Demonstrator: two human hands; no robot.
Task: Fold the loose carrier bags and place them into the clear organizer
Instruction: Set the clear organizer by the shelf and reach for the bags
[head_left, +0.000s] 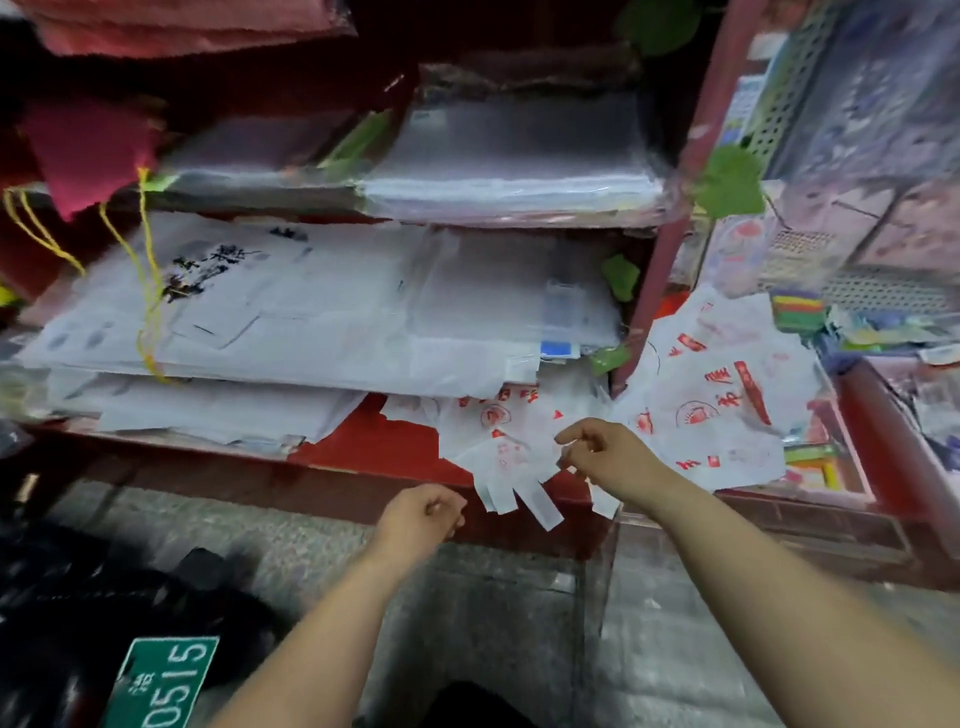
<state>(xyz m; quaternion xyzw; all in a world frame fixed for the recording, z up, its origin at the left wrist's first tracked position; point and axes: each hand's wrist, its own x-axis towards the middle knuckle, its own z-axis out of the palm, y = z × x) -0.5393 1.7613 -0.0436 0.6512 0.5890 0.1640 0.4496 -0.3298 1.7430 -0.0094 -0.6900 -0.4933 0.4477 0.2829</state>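
Observation:
White carrier bags with red print lie loose on the red shelf. One bunch (498, 441) hangs over the shelf's front edge with its handle strips dangling. A bigger heap (727, 395) spreads to the right of the shelf post. My right hand (602, 457) is at the right edge of the hanging bunch, fingers curled, and seems to pinch the plastic there. Lower left of the bunch, my left hand (421, 519) is curled in front of the shelf edge with nothing visible in it. The clear organizer (602, 571) stands below the shelf, between my forearms.
Stacks of flat white and clear plastic bags (311, 322) fill the shelf levels above. A red shelf post (660, 249) splits the two bag heaps. Small packaged goods (810, 467) crowd the right. Grey stone floor (493, 623) lies below, with a green number plate (166, 680) at lower left.

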